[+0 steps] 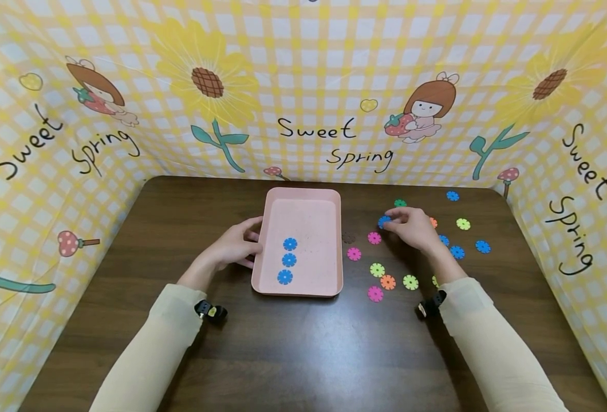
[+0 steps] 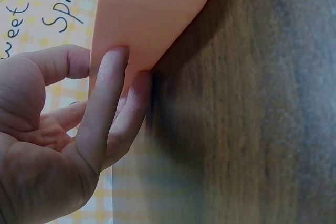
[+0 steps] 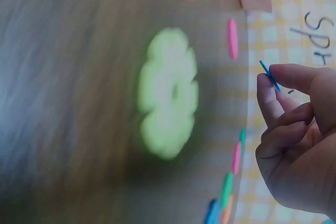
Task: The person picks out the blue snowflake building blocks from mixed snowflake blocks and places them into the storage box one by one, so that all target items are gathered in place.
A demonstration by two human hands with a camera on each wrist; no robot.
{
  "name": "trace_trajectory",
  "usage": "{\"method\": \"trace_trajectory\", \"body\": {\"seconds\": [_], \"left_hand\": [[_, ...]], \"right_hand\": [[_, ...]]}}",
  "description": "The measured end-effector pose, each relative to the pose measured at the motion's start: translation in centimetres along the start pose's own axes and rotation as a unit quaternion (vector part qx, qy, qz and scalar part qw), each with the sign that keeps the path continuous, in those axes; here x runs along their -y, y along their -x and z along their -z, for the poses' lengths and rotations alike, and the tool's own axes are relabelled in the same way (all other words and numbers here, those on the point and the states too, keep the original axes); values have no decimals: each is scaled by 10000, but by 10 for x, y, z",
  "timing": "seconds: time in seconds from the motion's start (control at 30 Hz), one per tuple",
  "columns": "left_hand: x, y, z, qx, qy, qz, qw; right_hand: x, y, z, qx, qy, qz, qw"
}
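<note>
In the head view a pink tray (image 1: 308, 214) lies on the table, with three blue flower-shaped discs (image 1: 289, 260) in a column on its left half. My left hand (image 1: 233, 245) is at the tray's left side. Its fingertips (image 2: 113, 59) touch the outer wall, and the thumb reaches the rim. To the right of the tray, my right hand (image 1: 412, 226) pinches another blue notched disc (image 1: 383, 221) between thumb and finger. The right wrist view shows this disc (image 3: 266, 70) edge-on and tilted.
Loose discs lie scattered right of the tray: pink (image 1: 374, 238), yellow-green (image 1: 410, 282), orange (image 1: 388, 282), green (image 1: 399, 203) and blue (image 1: 483, 246). Some are partly behind the right hand and forearm. Yellow checked fabric (image 1: 303, 68) rises around the dark wooden table (image 1: 303, 355).
</note>
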State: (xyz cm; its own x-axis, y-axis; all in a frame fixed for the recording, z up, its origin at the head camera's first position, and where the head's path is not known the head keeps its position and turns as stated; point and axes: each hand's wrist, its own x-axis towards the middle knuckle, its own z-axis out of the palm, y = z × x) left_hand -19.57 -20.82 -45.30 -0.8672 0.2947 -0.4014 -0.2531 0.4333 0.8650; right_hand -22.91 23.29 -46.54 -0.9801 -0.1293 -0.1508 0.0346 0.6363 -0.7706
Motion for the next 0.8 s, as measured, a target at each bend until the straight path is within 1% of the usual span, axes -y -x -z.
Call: {"method": "trace_trajectory", "body": {"seconds": [0.2, 0.4, 0.53, 0.67, 0.8], "left_hand": [[1, 0, 0, -50, -68, 25, 10000], [2, 0, -1, -81, -104, 38, 9999], [2, 1, -1, -97, -95, 33, 9999], [2, 0, -1, -93, -112, 10, 9999], [2, -1, -2, -94, -114, -2, 9999]], "right_hand": [[28, -1, -16, -53, -362, 391, 9986], [55, -3, -39, 134, -607, 634, 9960], [73, -8, -56, 297, -837, 837, 9925], [90, -10, -75, 435, -990, 938, 9897], [104, -13, -93, 498, -949, 945, 9897]]}}
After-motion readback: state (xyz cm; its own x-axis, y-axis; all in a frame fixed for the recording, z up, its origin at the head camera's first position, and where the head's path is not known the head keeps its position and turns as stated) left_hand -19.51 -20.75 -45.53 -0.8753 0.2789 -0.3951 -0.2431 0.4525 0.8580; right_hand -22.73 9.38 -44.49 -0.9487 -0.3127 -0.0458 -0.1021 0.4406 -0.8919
